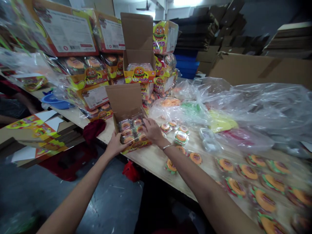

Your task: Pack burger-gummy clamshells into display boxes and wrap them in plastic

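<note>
A cardboard display box [124, 97] with its lid raised stands near the table's front edge. Rows of clear-wrapped burger-shaped sweets [126, 132] fill it. My left hand [115, 144] grips the box's left front corner, thumb over the rim. Across the right side of the box lies my right hand [153, 130], its fingers bent over the edge and against the packs there; exactly what the fingertips press on is partly hidden. Just right of the box, loose burger packs [181, 137] lie on the table.
Filled display boxes [90, 74] are stacked behind, some wrapped in film; another open box [139, 74] tops one stack. Plastic bags [234, 104] cover the table's back right. More burger packs [263, 198] lie at right. Flat printed cartons [46, 130] and a blue basin [57, 100] are at left.
</note>
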The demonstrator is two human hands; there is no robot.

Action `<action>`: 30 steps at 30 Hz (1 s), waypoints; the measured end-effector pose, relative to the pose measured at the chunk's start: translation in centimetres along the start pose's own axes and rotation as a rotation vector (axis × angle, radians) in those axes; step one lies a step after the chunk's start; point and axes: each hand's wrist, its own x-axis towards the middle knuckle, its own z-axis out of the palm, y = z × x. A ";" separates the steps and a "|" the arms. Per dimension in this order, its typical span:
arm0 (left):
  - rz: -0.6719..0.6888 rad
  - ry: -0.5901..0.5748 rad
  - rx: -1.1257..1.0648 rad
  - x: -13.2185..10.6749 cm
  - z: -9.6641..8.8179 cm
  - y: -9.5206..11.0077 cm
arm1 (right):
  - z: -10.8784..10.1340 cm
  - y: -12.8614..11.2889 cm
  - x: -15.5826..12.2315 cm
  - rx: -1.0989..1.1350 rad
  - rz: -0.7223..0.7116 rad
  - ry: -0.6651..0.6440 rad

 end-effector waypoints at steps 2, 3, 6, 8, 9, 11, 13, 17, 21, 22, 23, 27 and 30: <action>0.002 0.000 -0.017 -0.1 0.0 0.1 | 0.9 -0.3 2.4 -0.026 0.021 -0.142; 0.009 0.004 -0.024 -0.2 0.0 0.1 | 1.5 -0.3 3.4 -0.040 0.044 -0.226; 0.037 0.025 -0.043 -0.5 0.2 -0.1 | 2.8 0.1 5.2 -0.064 0.060 -0.401; 0.051 0.038 -0.058 -0.5 0.4 -0.4 | 3.4 0.5 5.4 -0.061 0.051 -0.436; 0.060 0.041 -0.067 -0.5 0.5 -0.6 | 3.5 0.7 5.2 -0.059 0.051 -0.445; 0.076 0.037 -0.091 -0.7 0.5 -0.9 | 3.4 0.8 4.6 -0.054 0.056 -0.456; 0.081 0.016 -0.107 -1.5 0.4 -0.7 | 2.9 0.6 3.4 -0.051 0.055 -0.458; 0.042 0.032 0.041 -4.6 -0.4 2.2 | 1.6 -0.1 0.3 -0.061 0.033 -0.424; 0.128 0.218 0.334 -3.9 -1.2 7.1 | 0.9 -1.0 -2.2 -0.051 0.013 -0.391; 0.187 0.196 0.347 -2.6 -1.2 7.9 | 0.8 -1.1 -2.4 -0.051 0.013 -0.388; 0.228 0.144 0.347 -1.0 -1.0 8.5 | 0.8 -1.2 -2.6 -0.052 0.014 -0.383; 0.184 -0.170 0.339 4.8 0.6 8.3 | 1.0 -1.5 -3.1 -0.056 0.017 -0.322; 0.155 -0.236 0.326 6.2 1.4 7.2 | 1.5 -1.7 -3.9 -0.048 0.012 -0.182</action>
